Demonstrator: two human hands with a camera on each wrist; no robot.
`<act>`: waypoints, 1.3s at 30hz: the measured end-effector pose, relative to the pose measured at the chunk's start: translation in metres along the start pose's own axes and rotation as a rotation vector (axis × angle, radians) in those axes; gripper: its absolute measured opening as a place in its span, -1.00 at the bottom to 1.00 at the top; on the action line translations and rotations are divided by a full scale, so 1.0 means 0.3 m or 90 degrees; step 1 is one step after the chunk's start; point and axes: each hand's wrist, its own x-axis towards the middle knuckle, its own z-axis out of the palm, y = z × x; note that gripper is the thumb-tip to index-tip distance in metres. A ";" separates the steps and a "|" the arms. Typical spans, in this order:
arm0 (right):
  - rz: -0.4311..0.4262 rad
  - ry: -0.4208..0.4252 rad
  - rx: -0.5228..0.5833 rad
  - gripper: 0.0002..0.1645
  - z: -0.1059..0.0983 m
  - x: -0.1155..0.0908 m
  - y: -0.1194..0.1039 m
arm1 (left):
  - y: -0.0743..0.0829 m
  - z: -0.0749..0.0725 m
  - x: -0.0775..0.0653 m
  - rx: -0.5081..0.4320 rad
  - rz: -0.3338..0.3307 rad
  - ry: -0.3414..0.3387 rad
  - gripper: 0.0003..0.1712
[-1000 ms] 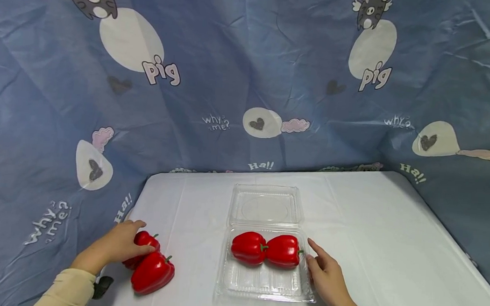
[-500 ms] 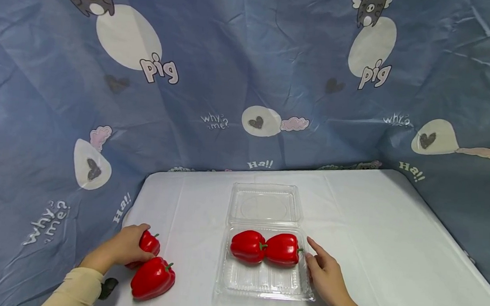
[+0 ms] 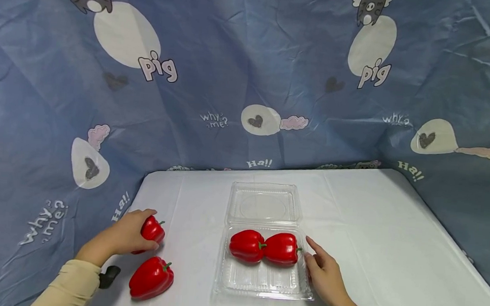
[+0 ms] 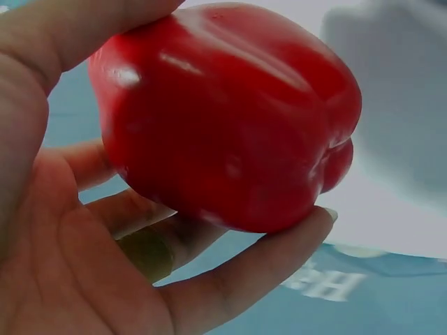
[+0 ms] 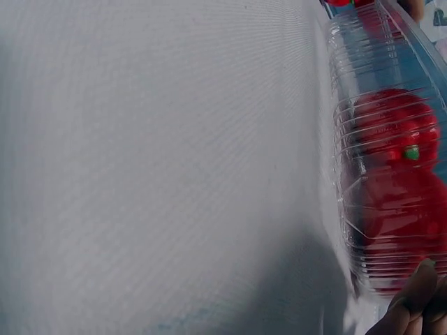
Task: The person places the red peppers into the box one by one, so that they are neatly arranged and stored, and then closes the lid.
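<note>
My left hand (image 3: 126, 233) grips a red bell pepper (image 3: 152, 230) above the left side of the table. The left wrist view shows this bell pepper (image 4: 237, 118) held between the thumb and the other fingers. A second red bell pepper (image 3: 151, 278) lies on the table just below it. In the middle stands an open clear plastic clamshell box (image 3: 268, 285). Two bell peppers lie side by side along its back half, a left one (image 3: 245, 245) and a right one (image 3: 282, 249). At the box's right edge rests my right hand (image 3: 327, 277), index finger extended, fingertips touching the wall.
The box's lid (image 3: 264, 203) lies folded back behind its base. A white cloth covers the table (image 3: 391, 246). A blue patterned curtain (image 3: 216, 67) hangs behind and along both sides. A dark object (image 3: 109, 276) shows beside the left wrist.
My left hand took hold of the rear bell pepper and raised it slightly, away from the front one. The right hand and the box stay in place.
</note>
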 end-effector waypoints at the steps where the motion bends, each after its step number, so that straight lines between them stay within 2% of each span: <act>1: -0.001 0.000 0.002 -0.47 -0.001 0.000 0.000 | 0.020 -0.009 0.002 0.001 0.008 0.002 0.05; 5: -0.002 -0.001 0.005 -0.47 -0.002 0.001 -0.001 | 0.098 -0.031 0.015 0.000 0.036 0.000 0.01; 12: 0.004 -0.002 0.009 -0.47 -0.004 -0.003 -0.005 | 0.243 -0.033 0.042 -0.010 0.082 -0.014 -0.02; 19: 0.005 -0.003 0.010 -0.47 -0.006 -0.005 -0.007 | 0.402 -0.018 0.071 0.015 0.160 -0.019 -0.05; 23: 0.009 -0.001 0.004 -0.46 -0.006 -0.006 -0.006 | 0.484 -0.003 0.084 0.030 0.197 -0.040 -0.04; 29: 0.015 -0.006 0.005 -0.46 -0.007 -0.009 -0.010 | 0.617 0.047 0.102 0.061 0.260 -0.075 -0.03; 34: 0.018 0.002 -0.001 -0.46 -0.004 -0.007 -0.009 | 0.722 0.119 0.120 0.096 0.307 -0.100 -0.06; 39: 0.004 0.006 0.002 -0.46 0.004 0.000 -0.005 | 0.811 0.187 0.138 0.147 0.363 -0.101 -0.12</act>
